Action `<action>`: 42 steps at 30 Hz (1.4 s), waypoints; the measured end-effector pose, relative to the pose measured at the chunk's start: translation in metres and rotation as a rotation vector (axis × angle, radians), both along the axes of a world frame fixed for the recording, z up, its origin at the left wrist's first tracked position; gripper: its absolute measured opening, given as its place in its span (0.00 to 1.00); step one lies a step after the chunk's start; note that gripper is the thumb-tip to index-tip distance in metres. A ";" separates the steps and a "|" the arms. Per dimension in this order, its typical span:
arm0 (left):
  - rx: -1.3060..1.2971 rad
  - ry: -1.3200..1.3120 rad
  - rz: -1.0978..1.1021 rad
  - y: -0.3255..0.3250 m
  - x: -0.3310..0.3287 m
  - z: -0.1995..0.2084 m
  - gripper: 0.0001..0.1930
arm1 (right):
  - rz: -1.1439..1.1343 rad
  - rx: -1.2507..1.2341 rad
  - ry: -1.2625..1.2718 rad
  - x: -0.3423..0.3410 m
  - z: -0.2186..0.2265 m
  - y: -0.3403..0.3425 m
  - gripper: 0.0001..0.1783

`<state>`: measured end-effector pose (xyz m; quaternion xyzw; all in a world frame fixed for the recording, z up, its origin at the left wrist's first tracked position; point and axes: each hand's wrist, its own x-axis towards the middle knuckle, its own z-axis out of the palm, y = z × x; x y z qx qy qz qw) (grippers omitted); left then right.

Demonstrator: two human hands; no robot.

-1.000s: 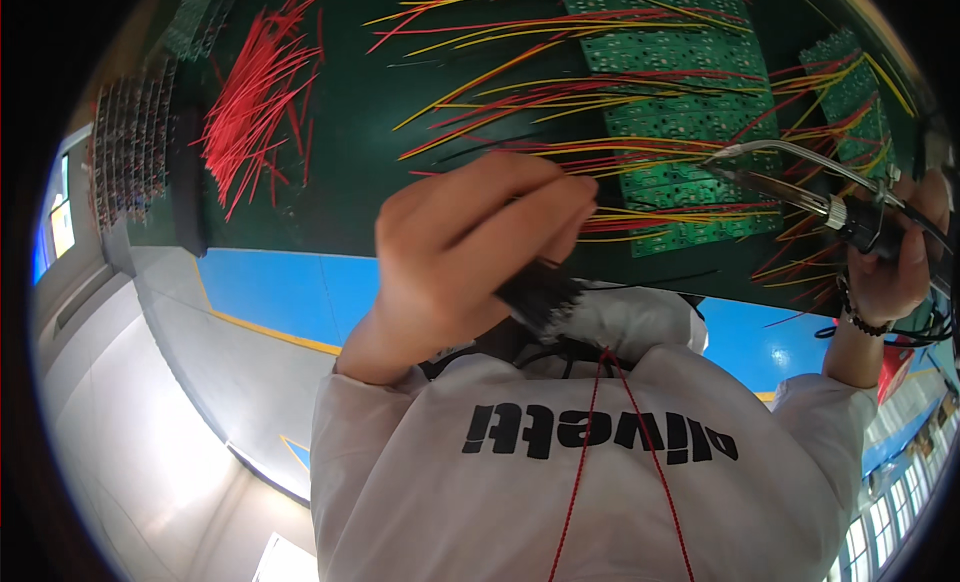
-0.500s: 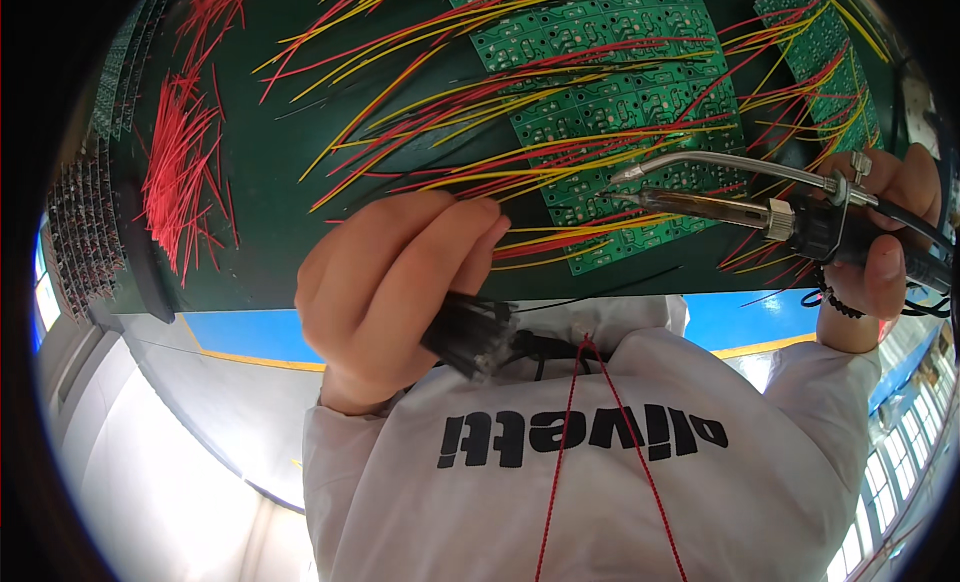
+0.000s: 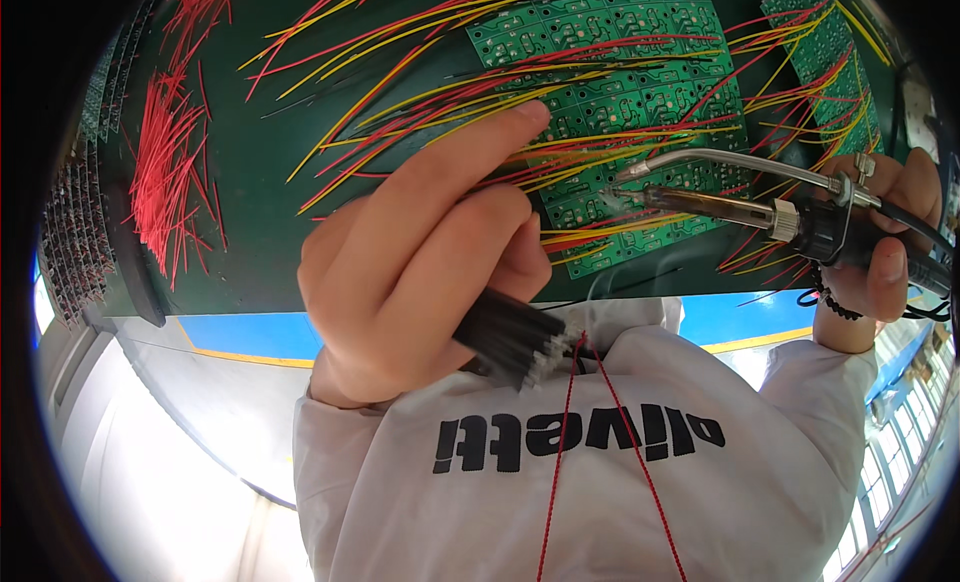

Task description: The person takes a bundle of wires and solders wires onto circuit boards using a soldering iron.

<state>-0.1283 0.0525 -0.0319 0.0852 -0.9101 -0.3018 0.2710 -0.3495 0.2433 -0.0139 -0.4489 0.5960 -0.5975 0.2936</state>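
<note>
The left hand [image 3: 420, 272], gripping a bundle of black wires [image 3: 510, 337], has moved nearer the green circuit board [image 3: 620, 92]; the right hand [image 3: 885, 232] clasps a smoking soldering iron [image 3: 720, 204] beside it.

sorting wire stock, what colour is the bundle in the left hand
Black, best seen in the head view: the wire bundle in the left hand.

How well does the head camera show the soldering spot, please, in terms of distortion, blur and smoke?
Head view: strong fisheye bending, with a black rim at the corners; the left hand looms large and slightly soft; the soldering iron in the right hand is sharp; faint smoke hazes the green circuit board at its tip.
</note>
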 end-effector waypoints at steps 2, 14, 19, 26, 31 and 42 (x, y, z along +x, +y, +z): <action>0.009 -0.057 0.047 0.002 -0.002 -0.002 0.06 | 0.006 0.072 -0.009 0.000 0.000 0.001 0.19; 0.045 -0.061 0.061 0.001 -0.002 -0.003 0.05 | 0.021 0.031 -0.016 0.006 -0.006 -0.011 0.19; 0.032 -0.058 0.077 0.003 -0.002 -0.004 0.05 | -0.004 0.006 0.056 0.006 -0.009 -0.012 0.20; 0.048 -0.059 0.093 0.004 -0.002 -0.004 0.05 | -0.010 -0.015 0.125 0.007 -0.009 -0.015 0.19; 0.015 -0.007 0.080 0.002 -0.003 -0.008 0.05 | 0.042 0.002 0.149 0.003 -0.009 -0.014 0.19; 0.015 -0.004 0.079 0.002 -0.003 -0.009 0.05 | 0.026 -0.019 0.139 0.008 -0.010 -0.018 0.19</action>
